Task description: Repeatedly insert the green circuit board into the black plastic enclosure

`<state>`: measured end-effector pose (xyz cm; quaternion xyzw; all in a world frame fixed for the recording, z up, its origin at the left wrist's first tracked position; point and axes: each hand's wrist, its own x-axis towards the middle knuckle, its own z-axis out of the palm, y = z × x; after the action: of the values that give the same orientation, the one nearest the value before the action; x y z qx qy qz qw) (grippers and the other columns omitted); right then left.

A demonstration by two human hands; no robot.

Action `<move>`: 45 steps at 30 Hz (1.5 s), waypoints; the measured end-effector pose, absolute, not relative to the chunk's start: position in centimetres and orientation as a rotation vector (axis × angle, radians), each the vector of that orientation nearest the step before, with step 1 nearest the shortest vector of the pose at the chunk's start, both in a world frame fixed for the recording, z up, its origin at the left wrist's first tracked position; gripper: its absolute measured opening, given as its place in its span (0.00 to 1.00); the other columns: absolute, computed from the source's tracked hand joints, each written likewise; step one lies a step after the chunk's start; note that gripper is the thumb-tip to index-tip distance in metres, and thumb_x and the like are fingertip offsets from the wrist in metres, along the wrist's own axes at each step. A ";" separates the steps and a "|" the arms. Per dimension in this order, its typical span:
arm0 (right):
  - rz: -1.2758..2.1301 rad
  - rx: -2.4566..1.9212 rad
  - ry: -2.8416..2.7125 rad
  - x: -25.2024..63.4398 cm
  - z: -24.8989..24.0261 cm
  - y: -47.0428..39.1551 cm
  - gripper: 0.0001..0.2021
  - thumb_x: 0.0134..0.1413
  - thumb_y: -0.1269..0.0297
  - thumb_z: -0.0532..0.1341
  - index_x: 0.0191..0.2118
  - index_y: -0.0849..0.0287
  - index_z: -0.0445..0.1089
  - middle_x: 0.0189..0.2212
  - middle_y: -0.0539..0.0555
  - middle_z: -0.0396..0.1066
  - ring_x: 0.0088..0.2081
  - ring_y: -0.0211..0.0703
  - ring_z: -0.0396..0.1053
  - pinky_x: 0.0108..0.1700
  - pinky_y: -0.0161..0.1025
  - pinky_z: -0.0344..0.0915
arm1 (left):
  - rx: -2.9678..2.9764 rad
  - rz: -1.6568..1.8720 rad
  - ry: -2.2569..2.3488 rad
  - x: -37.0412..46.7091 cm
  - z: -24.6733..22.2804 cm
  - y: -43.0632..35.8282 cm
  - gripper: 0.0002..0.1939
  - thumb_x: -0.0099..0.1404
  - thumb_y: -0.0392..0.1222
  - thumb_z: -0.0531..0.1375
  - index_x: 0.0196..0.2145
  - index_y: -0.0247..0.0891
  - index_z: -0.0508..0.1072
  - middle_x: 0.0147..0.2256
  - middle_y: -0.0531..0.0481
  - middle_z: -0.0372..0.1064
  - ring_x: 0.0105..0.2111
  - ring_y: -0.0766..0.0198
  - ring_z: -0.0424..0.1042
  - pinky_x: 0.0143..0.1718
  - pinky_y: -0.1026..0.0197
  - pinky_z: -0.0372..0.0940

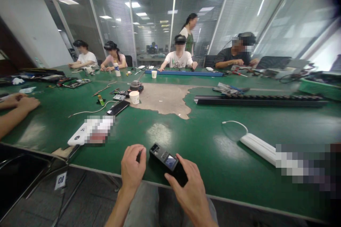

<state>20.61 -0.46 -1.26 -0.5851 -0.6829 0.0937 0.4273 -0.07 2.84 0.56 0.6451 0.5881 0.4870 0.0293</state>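
Note:
My right hand (193, 186) grips the near end of a black boxy handheld device (160, 155), thumb on one side and fingers on the other. The device lies slanted at the table's front edge, its small lit screen (170, 162) facing up. Just left of it, my left hand (131, 166) is closed, thumb against the fingers. A small dark piece (139, 156) shows in that pinch; its kind is too small to make out. A gap separates my left hand from the device.
The green table (138, 127) has a bare brown patch (165, 99). Left stand a paper cup (134, 97), a black phone (118, 108) and a white device (78, 133). A white bar with a cable (258, 147) and black rail (255, 102) lie right. Several people sit around.

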 end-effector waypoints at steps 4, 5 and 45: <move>0.254 -1.461 -1.713 20.9 -0.9 -0.6 0.29 0.50 0.56 0.67 0.57 0.58 0.64 0.50 0.59 0.70 0.52 0.54 0.64 0.53 0.53 0.65 | 1.911 1.531 1.806 0.1 0.7 2.8 0.09 0.69 0.42 0.55 0.36 0.40 0.74 0.37 0.47 0.72 0.39 0.59 0.71 0.42 0.58 0.66; 0.261 -1.462 -1.712 20.9 -0.8 -0.6 0.28 0.50 0.56 0.67 0.57 0.58 0.64 0.50 0.59 0.70 0.52 0.54 0.64 0.53 0.52 0.65 | 1.899 1.532 1.811 0.2 0.8 2.8 0.09 0.69 0.42 0.55 0.36 0.40 0.74 0.37 0.47 0.72 0.39 0.59 0.71 0.41 0.59 0.66; 0.314 -1.511 -1.550 23.9 1.2 4.5 0.22 0.53 0.53 0.63 0.51 0.57 0.73 0.46 0.58 0.75 0.50 0.51 0.70 0.54 0.51 0.64 | 1.930 1.454 1.795 -0.3 0.5 2.4 0.10 0.68 0.45 0.55 0.35 0.41 0.75 0.39 0.47 0.73 0.40 0.59 0.72 0.39 0.60 0.67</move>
<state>23.93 4.46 1.17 -0.6137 -0.6296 0.1275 0.4590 -0.26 2.37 0.46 0.6398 0.5949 0.4821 0.0657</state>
